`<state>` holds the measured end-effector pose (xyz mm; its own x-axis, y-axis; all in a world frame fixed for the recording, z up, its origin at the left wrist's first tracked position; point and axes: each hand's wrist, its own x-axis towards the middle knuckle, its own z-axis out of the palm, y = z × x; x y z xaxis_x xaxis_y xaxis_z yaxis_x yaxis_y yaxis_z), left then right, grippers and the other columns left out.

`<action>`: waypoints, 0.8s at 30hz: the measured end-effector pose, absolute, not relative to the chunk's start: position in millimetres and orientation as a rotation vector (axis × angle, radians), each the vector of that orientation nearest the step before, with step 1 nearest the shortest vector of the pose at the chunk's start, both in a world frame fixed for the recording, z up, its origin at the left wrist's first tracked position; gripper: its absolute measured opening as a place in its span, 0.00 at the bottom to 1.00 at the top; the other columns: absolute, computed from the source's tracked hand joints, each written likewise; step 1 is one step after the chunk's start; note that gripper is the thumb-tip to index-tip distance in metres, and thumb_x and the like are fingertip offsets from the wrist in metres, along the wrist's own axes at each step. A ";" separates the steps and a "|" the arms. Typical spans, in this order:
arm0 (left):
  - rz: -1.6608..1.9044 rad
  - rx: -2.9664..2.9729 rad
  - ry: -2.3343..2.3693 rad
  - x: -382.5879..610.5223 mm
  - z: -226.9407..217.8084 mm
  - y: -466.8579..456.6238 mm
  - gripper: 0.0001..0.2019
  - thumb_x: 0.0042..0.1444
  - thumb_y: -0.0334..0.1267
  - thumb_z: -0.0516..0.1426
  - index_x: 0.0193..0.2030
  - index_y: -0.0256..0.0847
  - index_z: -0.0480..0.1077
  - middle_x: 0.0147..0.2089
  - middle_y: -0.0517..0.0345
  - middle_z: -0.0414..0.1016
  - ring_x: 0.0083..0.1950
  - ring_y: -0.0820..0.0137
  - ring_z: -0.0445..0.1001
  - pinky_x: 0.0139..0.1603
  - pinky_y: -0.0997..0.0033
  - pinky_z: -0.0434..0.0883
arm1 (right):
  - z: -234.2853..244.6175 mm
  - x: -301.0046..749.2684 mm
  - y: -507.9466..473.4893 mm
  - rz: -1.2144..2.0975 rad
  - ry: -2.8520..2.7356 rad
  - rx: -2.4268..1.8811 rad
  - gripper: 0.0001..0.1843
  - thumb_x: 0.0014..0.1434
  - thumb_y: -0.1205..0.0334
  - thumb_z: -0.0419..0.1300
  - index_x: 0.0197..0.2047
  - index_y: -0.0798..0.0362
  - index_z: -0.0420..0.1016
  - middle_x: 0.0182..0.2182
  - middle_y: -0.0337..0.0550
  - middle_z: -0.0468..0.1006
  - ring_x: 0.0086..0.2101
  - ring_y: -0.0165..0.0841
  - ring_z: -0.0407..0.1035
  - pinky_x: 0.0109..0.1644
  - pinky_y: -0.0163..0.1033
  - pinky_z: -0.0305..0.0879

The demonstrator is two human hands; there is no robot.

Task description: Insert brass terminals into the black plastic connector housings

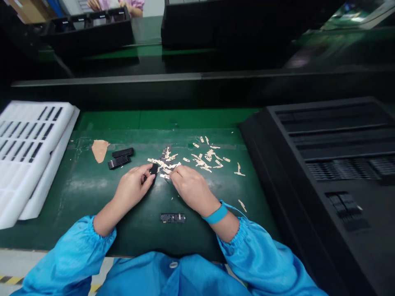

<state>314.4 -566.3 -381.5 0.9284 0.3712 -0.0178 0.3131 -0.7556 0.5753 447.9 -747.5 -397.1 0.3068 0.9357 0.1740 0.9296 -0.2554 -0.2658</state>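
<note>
My left hand [134, 186] pinches a small black part [153, 169] between thumb and fingers, just above the green mat [92, 185]. My right hand [189, 187] rests knuckles up beside it, fingertips curled down among a pile of small tan paper strips [202, 160] and a dark sheet; what its fingers hold is hidden. A flat black rectangular part [173, 218] lies on the mat between my forearms. Two more black parts [121, 158] sit to the left of my left hand, next to a tan scrap [99, 150].
A white foam tray [27, 144] with slots lies at the left. A large black plastic tray [333, 164] fills the right side. Black trays [89, 31] stand on the far bench, where another person's hands [117, 5] show at the top edge.
</note>
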 end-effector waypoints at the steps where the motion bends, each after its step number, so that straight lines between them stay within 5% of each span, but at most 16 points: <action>1: 0.159 2.570 0.468 314.8 -382.4 -566.0 0.14 0.65 0.38 0.58 0.56 0.41 0.74 0.37 0.56 0.78 0.38 0.64 0.76 0.41 0.64 0.73 | -398.4 448.4 -747.1 0.020 -1.680 -2.264 0.08 0.70 0.69 0.57 0.39 0.57 0.77 0.37 0.49 0.76 0.38 0.38 0.69 0.44 0.41 0.64; 6: 0.294 2.853 0.370 323.3 -372.9 -576.5 0.13 0.67 0.39 0.58 0.56 0.41 0.73 0.49 0.47 0.73 0.50 0.57 0.73 0.51 0.58 0.73 | -406.3 452.6 -749.2 0.068 -1.539 -2.158 0.10 0.71 0.69 0.54 0.40 0.55 0.76 0.38 0.48 0.77 0.40 0.38 0.72 0.47 0.42 0.69; 15: 0.032 2.881 0.034 355.5 -375.0 -585.0 0.05 0.67 0.33 0.58 0.38 0.38 0.74 0.42 0.50 0.74 0.45 0.58 0.69 0.47 0.58 0.71 | -403.1 457.7 -759.3 0.167 -1.300 -1.904 0.08 0.68 0.70 0.57 0.47 0.54 0.77 0.41 0.48 0.78 0.42 0.37 0.75 0.47 0.41 0.73; 19: 0.095 2.897 -0.046 349.5 -370.7 -582.7 0.08 0.68 0.32 0.55 0.37 0.38 0.73 0.39 0.52 0.74 0.43 0.60 0.70 0.47 0.60 0.70 | -402.9 454.1 -754.8 0.182 -1.403 -1.960 0.07 0.65 0.68 0.63 0.47 0.52 0.77 0.44 0.48 0.80 0.45 0.42 0.73 0.52 0.46 0.73; 24: 0.155 2.883 -0.111 354.2 -352.4 -581.8 0.07 0.69 0.33 0.55 0.40 0.38 0.73 0.38 0.53 0.76 0.41 0.61 0.71 0.46 0.61 0.69 | -403.9 452.0 -751.9 0.153 -1.342 -1.994 0.07 0.69 0.68 0.59 0.45 0.51 0.78 0.39 0.46 0.81 0.40 0.39 0.75 0.47 0.44 0.73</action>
